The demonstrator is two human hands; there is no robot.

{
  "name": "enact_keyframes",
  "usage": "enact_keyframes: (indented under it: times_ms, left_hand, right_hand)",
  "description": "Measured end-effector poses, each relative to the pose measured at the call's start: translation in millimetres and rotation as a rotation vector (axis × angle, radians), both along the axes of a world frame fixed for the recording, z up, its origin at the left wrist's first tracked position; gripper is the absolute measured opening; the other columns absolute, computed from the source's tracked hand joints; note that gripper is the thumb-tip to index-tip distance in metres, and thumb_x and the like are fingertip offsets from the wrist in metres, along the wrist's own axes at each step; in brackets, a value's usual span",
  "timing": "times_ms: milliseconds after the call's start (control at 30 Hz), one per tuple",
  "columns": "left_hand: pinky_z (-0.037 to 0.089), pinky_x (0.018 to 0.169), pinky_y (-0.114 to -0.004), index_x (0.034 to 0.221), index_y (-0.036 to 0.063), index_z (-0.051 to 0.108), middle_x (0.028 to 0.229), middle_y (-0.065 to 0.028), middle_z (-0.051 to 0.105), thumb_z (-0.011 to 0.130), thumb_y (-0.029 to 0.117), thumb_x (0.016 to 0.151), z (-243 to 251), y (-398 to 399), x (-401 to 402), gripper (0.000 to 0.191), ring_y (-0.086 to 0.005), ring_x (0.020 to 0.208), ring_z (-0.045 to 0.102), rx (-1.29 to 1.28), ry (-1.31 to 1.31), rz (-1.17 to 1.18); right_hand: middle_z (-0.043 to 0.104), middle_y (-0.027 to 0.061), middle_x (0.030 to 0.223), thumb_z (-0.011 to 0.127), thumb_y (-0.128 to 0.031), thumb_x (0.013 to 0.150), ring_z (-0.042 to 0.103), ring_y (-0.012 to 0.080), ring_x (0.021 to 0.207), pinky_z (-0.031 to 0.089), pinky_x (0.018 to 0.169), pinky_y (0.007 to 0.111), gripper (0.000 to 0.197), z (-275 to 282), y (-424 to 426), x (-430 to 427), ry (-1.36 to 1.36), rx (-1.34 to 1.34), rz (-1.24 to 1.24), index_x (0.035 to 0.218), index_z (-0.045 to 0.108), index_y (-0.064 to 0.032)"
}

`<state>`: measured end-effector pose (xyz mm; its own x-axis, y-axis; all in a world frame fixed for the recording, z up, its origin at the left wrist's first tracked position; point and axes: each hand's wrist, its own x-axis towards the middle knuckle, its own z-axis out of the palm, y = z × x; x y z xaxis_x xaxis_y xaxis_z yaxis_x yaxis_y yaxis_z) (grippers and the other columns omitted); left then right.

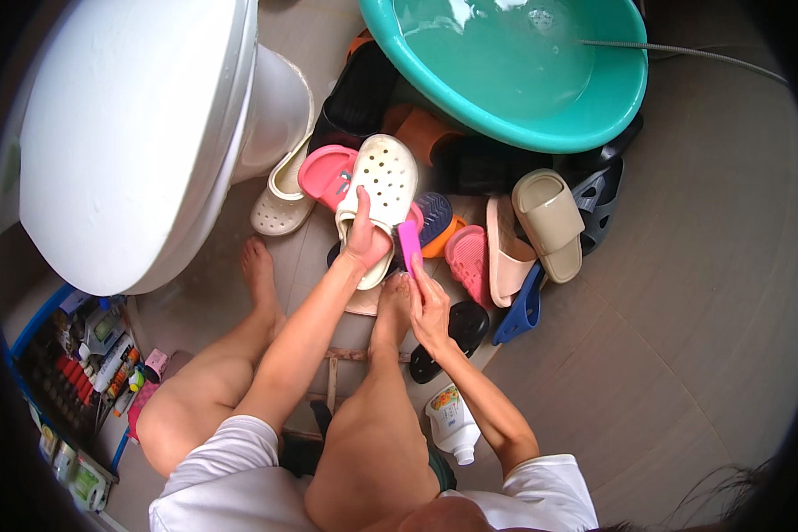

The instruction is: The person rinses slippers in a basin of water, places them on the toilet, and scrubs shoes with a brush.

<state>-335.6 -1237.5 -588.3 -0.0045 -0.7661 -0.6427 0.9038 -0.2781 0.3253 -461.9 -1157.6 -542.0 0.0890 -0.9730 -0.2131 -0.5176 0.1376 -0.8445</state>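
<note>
A cream perforated clog (386,169) is held up by my left hand (367,241), whose fingers go into its foot opening while the thumb lies on top. My right hand (429,307) grips a pink brush (409,245) by its lower end; the dark bristles face the clog's right side, and I cannot tell whether they touch it. Under and beside the clog lies a pink slipper (326,174). The matching cream clog (282,206) rests on the floor to the left. Several slippers lie to the right, among them a beige slide (549,223) and a pale pink slide (507,266).
A large green basin (505,120) of cloudy water with a metal hose (685,50) stands at the top. A white toilet (133,133) is at upper left. A white bottle (453,422) lies near a black slipper (462,326). A rack (36,326) of bottles stands at lower left.
</note>
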Motion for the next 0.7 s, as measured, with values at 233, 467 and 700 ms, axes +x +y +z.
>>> enact_keyframes:
  times_ms: [233,467,700]
  left_hand:
    - [0.035,0.097,-0.036,0.127,0.0091,0.037,0.123,-0.0089,0.047,0.034,0.060,0.083,0.9,-3.3,8.1,0.067,-0.0231,0.111,0.046,0.082,0.146,0.002]
    - [0.036,0.096,-0.039,0.129,0.0111,0.034,0.126,-0.0085,0.044,0.034,0.057,0.085,4.0,-2.4,-3.2,0.063,-0.0248,0.113,0.045,0.097,0.076,0.097]
    - [0.038,0.095,-0.038,0.128,0.0084,0.036,0.123,-0.0086,0.047,0.030,0.062,0.083,-0.9,-1.9,9.0,0.070,-0.0230,0.109,0.047,0.091,0.074,0.074]
  right_hand:
    - [0.054,0.0145,0.067,0.050,-0.012,0.080,0.055,0.0339,0.057,0.044,0.051,0.044,0.047,-14.2,-66.8,27.9,0.247,-0.087,0.332,0.126,0.043,-0.0206]
    - [0.056,0.0150,0.071,0.052,-0.010,0.079,0.056,0.0327,0.057,0.045,0.052,0.043,0.050,-14.2,-24.2,3.0,0.232,-0.067,0.282,0.127,0.043,-0.0207]
    - [0.054,0.0152,0.073,0.051,-0.008,0.077,0.056,0.0333,0.057,0.046,0.054,0.042,0.056,-1.9,-12.5,-5.5,0.298,0.054,0.428,0.129,0.038,-0.0220]
